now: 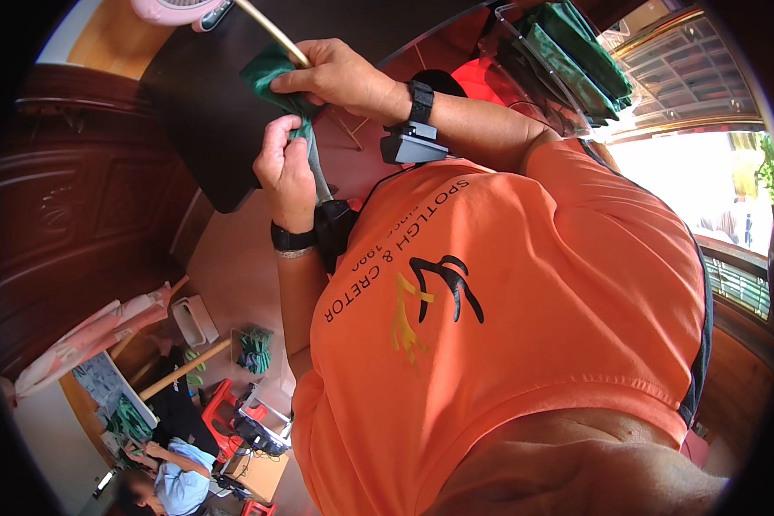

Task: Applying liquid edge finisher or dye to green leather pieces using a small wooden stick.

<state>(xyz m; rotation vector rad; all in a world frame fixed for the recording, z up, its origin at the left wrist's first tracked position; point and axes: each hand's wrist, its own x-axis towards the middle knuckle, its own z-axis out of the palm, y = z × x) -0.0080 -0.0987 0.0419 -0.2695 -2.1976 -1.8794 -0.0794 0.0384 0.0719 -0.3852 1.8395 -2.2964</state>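
Note:
A pale wooden stick [271, 30] slants down into my right hand [340, 82], which is closed round it and round a piece of dark green velvety cloth [265, 76]. Below, my left hand [285, 168] pinches the lower part of this cloth between thumb and bent index finger. From there a greyish strip of fabric [316, 168] hangs toward my left wrist. A thin rod [348, 132] shows beneath my right hand; whether it belongs to the stick I cannot tell. Both wrists wear black straps.
A dark table [202, 112] lies beyond my hands, with a pink round device [176, 10] at its far edge. At upper right stands a clear bin [533, 73] of folded green cloth [572, 56]. A co-worker [185, 477] handles green pieces at lower left, near red stools [221, 417].

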